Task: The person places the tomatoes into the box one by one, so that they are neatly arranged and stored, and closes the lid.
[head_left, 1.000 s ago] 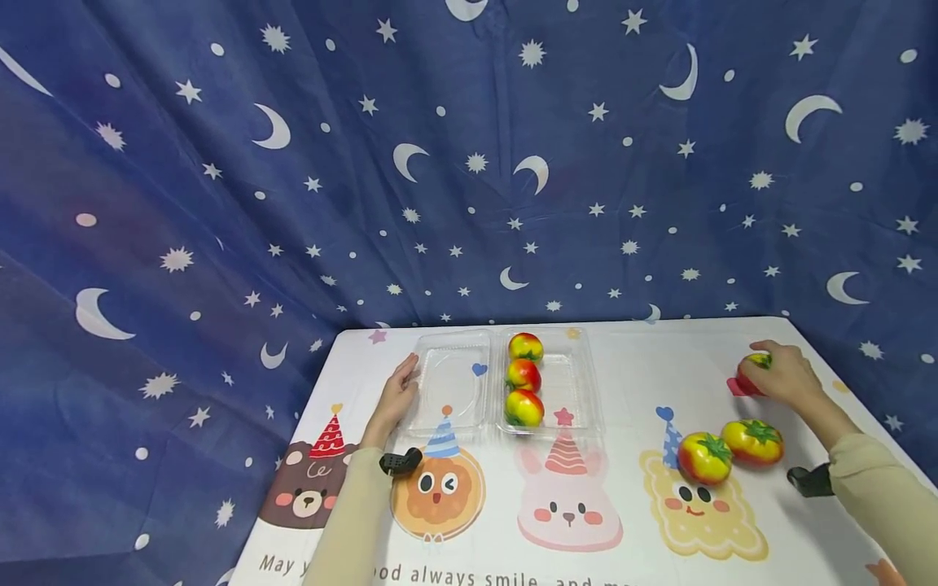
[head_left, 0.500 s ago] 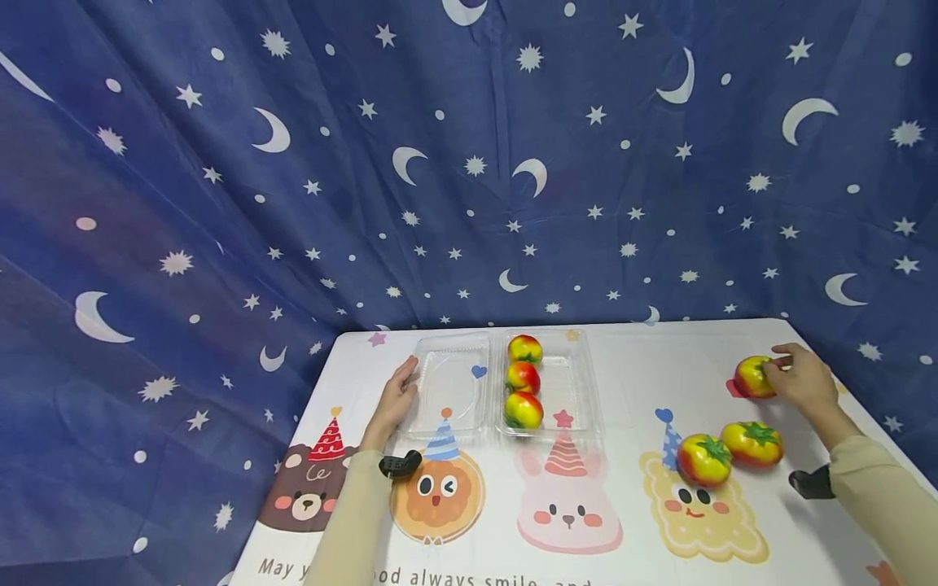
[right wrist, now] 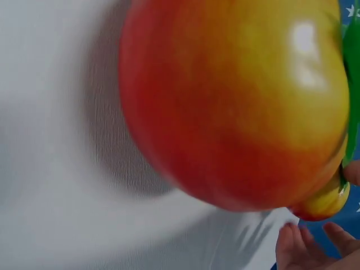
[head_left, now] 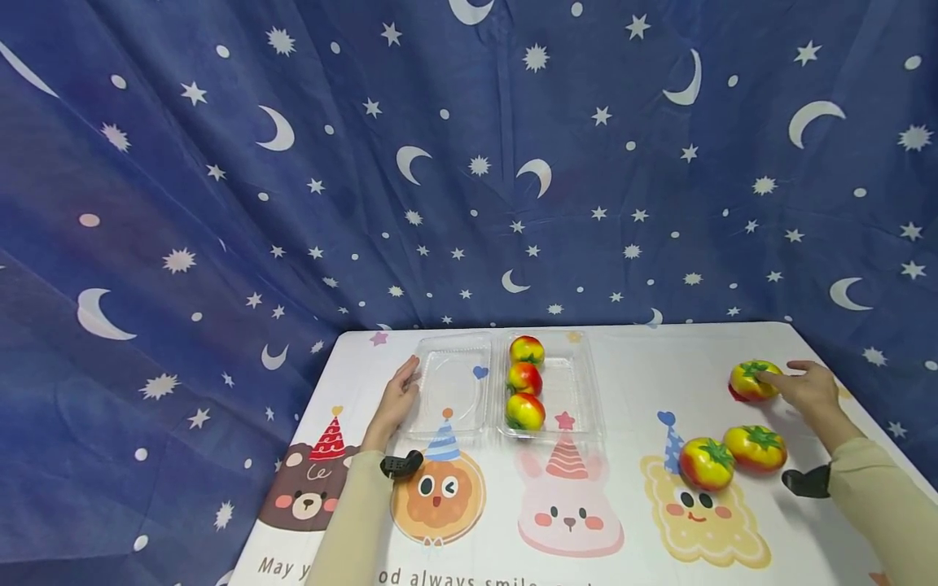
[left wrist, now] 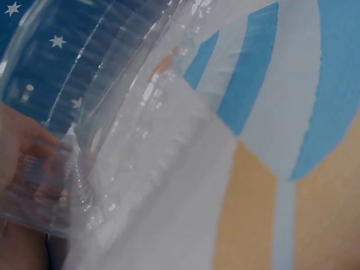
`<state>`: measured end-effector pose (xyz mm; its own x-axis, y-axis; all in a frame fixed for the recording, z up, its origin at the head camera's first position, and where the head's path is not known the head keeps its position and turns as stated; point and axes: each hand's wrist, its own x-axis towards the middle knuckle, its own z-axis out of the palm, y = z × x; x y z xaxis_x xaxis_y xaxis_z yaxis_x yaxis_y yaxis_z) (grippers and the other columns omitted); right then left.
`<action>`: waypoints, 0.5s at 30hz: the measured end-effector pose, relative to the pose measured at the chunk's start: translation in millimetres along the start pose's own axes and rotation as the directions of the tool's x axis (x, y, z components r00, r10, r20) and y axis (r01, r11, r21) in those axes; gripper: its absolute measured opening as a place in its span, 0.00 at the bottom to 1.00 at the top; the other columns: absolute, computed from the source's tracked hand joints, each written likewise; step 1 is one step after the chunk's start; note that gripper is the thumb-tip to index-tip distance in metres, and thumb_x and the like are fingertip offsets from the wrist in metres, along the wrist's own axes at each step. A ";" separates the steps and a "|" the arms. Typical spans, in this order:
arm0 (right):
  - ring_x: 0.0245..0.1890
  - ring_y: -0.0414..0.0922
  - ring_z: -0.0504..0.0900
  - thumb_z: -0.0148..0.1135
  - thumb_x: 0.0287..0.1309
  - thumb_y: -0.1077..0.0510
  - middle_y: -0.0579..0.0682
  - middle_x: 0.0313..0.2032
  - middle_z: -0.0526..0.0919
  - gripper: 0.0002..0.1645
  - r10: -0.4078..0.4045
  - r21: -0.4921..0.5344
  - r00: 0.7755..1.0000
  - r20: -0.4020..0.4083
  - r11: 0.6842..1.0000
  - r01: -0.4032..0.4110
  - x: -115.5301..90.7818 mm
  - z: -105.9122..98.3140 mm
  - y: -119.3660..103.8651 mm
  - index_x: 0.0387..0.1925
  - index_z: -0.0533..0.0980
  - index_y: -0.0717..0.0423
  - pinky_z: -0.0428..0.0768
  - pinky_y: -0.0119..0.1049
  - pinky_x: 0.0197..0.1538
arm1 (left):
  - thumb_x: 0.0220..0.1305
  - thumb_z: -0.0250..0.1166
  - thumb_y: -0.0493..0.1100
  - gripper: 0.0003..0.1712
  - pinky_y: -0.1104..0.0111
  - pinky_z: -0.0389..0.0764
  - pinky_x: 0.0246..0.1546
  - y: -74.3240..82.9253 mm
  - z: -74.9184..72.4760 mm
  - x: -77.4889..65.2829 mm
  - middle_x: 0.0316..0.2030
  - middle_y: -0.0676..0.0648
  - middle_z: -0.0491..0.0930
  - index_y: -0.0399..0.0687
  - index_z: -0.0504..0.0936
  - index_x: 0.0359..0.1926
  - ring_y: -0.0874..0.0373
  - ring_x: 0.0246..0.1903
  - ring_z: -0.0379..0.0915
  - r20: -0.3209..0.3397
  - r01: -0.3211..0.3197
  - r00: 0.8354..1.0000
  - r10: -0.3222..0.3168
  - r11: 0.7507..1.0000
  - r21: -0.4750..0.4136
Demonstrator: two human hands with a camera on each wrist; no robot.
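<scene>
In the head view my left hand [head_left: 399,399] rests at the left edge of a clear plastic clamshell lid [head_left: 449,423], its fingers largely straight. The left wrist view shows those fingertips [left wrist: 48,163] through the plastic wall. Over at the right, my right hand [head_left: 809,395] touches the green top of a shiny red-and-yellow tomato [head_left: 747,389] with one extended digit. Its other fingers [right wrist: 292,247] are apart from the tomato in the right wrist view. Two larger tomatoes, a left one [head_left: 706,465] and a right one [head_left: 755,449], sit together nearer me.
The clamshell's base [head_left: 560,419], joined to the lid, holds a column of three smaller tomatoes [head_left: 526,379] along its left side. A white cartoon-print cloth [head_left: 630,521] covers the table. Behind hangs a dark blue curtain [head_left: 469,163] with moons and stars.
My right hand has loosened from around the far right tomato and drawn back to its right. That tomato has turned, its green top now facing up. The left hand stays put.
</scene>
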<state>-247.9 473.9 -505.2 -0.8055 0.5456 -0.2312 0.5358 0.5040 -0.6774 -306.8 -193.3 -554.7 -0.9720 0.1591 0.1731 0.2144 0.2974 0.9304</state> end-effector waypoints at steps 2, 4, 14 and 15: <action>0.50 0.66 0.70 0.59 0.63 0.41 0.78 0.64 0.58 0.52 0.014 0.023 0.999 0.035 1.000 -0.014 -0.5 -0.7 -1.8 0.70 0.51 0.75 0.80 0.54 0.53 | 0.65 0.46 0.24 0.31 0.52 0.60 0.70 -7.5 1.0 1.6 0.73 0.31 0.51 0.24 0.58 0.70 0.35 0.66 0.62 -0.014 -0.028 1.000 0.028 1.000 0.013; 0.49 0.66 0.71 0.58 0.64 0.43 0.79 0.64 0.58 0.51 0.005 0.036 0.998 0.061 0.999 -0.007 -5.1 -2.0 -4.6 0.70 0.50 0.76 0.82 0.52 0.51 | 0.64 0.46 0.25 0.32 0.57 0.63 0.69 -20.4 2.3 4.2 0.74 0.33 0.53 0.26 0.59 0.70 0.40 0.65 0.65 -0.030 -0.076 0.997 0.077 0.997 0.027; 0.53 0.68 0.68 0.59 0.62 0.41 0.79 0.63 0.57 0.51 -0.047 0.051 0.995 0.088 0.998 0.042 19.1 4.0 14.9 0.68 0.53 0.76 0.83 0.33 0.28 | 0.66 0.47 0.23 0.32 0.52 0.58 0.71 -14.3 3.2 4.8 0.75 0.35 0.51 0.29 0.59 0.71 0.38 0.67 0.61 -0.028 0.027 0.999 -0.027 0.999 0.018; 0.53 0.68 0.68 0.59 0.63 0.45 0.79 0.63 0.57 0.49 -0.038 0.053 0.995 0.097 0.998 0.033 7.9 1.4 5.4 0.68 0.53 0.77 0.83 0.34 0.30 | 0.66 0.47 0.23 0.32 0.53 0.58 0.71 -14.0 3.2 5.1 0.75 0.36 0.51 0.29 0.59 0.71 0.38 0.67 0.61 -0.031 0.032 0.999 -0.031 0.999 0.025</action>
<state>-251.7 480.0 -511.7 -0.8463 0.4584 -0.2715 0.4944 0.4858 -0.7208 -314.4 -193.7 -567.9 -0.9807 0.1206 0.1540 0.1856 0.3256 0.9271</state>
